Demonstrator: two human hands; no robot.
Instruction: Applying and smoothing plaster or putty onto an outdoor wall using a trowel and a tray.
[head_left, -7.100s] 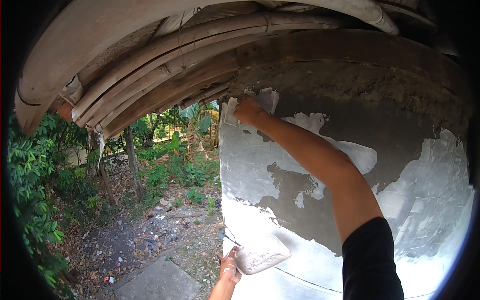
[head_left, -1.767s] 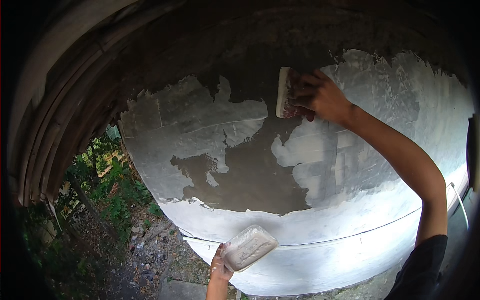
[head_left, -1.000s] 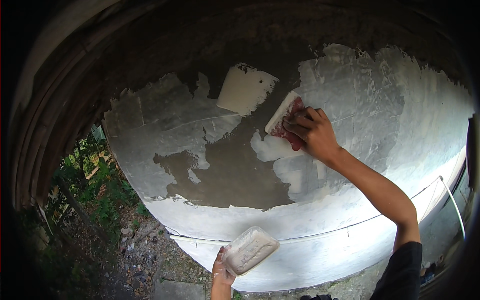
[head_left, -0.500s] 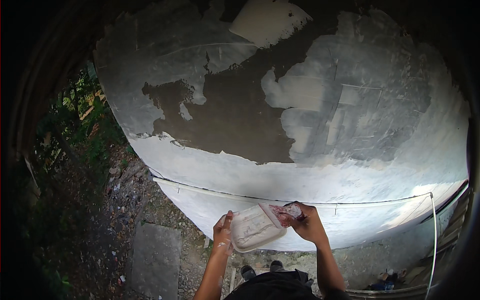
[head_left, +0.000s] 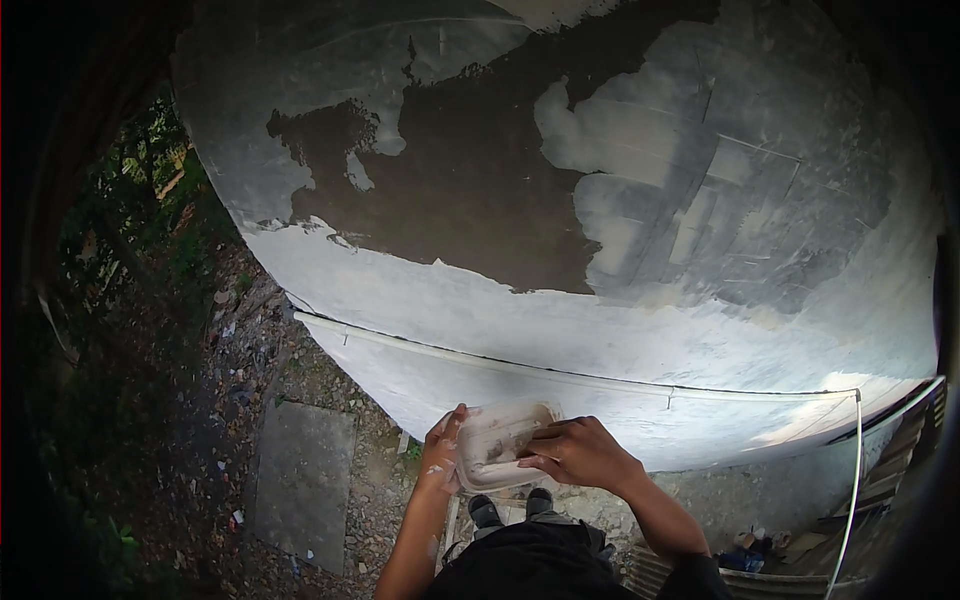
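My left hand (head_left: 440, 450), spotted with white paste, grips the left edge of a shallow white plastic tray (head_left: 475, 478). Whitish smears coat the inside of this tray. Over its right half my right hand (head_left: 580, 455) is closed, fingers angled down into the tray. The flat scraper it holds is mostly hidden behind the fingers. In front of me rises a wall (head_left: 480, 190), part bare dark grey, part covered in patchy white and grey skim coat.
A thin white pipe (head_left: 520, 370) runs across the lower wall and drops at the right. Below lie rubble ground, a concrete slab (head_left: 300, 480) and my shoes (head_left: 485, 511). Corrugated sheets (head_left: 655, 575) stand at lower right, with plants (head_left: 145, 190) at left.
My right hand has moved left and down, from the tray's right rim to inside it, turning its back upward. The scraper's reddish, smeared face no longer shows. The view has tilted slightly downward.
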